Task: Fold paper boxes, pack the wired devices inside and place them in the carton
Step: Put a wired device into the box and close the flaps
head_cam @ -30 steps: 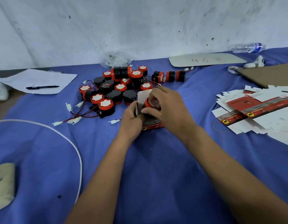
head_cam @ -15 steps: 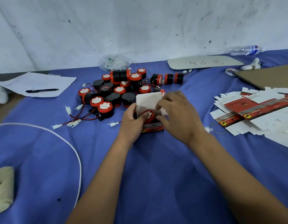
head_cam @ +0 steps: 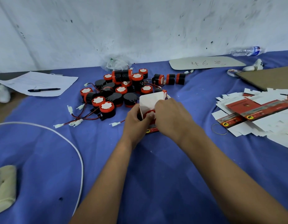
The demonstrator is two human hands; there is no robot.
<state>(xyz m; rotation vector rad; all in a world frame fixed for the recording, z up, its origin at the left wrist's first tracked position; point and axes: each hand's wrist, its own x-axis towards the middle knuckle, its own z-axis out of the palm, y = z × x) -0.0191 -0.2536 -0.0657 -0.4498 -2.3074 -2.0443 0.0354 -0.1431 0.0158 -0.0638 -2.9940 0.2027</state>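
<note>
At the centre of the frame we see the left hand [head_cam: 135, 122] wrapped round the left side of a small paper box [head_cam: 150, 103], its thumb curled over the near edge, while the box stands on the blue cloth [head_cam: 156, 167] with its white top flap raised. Our right hand [head_cam: 170, 118] covers the box's right side, fingers bent down onto a red and white wired device [head_cam: 150, 113] that sits partly inside the open mouth; the fingertips press on it, though we cannot tell whether they pinch it. Just behind the box, toward the upper centre, lies a heap of loose devices [head_cam: 122, 91], black and red, with thin wires and white plugs trailing to the left. At the right edge a stack of flat box blanks [head_cam: 259, 115] is spread out, a rubber band [head_cam: 219, 129] beside it. In the upper left a pen [head_cam: 44, 90] rests on a sheet of paper [head_cam: 38, 83]. A white cable [head_cam: 72, 146] curves through the lower left.
</note>
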